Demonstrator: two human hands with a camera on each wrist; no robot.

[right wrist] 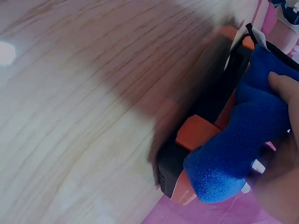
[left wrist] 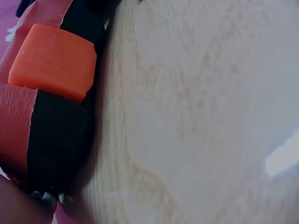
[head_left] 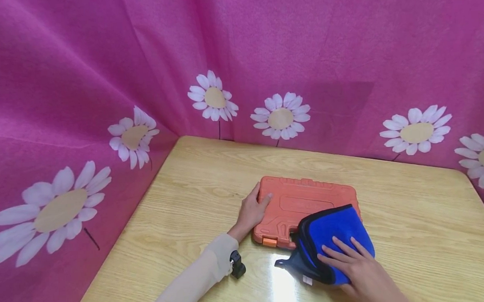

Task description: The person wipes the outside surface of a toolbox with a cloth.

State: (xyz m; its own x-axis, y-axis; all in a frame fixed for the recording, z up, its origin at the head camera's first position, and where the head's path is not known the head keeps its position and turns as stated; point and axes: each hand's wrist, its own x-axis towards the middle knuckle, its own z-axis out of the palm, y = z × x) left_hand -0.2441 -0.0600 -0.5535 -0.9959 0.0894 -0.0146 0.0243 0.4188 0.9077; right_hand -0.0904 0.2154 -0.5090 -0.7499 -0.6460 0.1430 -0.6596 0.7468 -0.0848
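A reddish-orange plastic tool case (head_left: 283,192) lies flat on the wooden table, its latched side facing me. My left hand (head_left: 251,212) grips its left edge, the thumb on the lid. An orange latch (left wrist: 53,63) fills part of the left wrist view, beside the case's black lower half. Over the case's front right corner is a blue plush cloth (head_left: 345,232) with black edging, a black underside and a small white tag. My right hand (head_left: 361,268) holds it, fingers spread across the blue face and thumb at its near edge. Another latch (right wrist: 198,133) shows beside the cloth.
The light wooden table (head_left: 179,209) has rounded corners. A magenta curtain (head_left: 322,37) printed with white daisies hangs behind it and along its left side. A small black device (head_left: 237,264) sits on the left sleeve's cuff.
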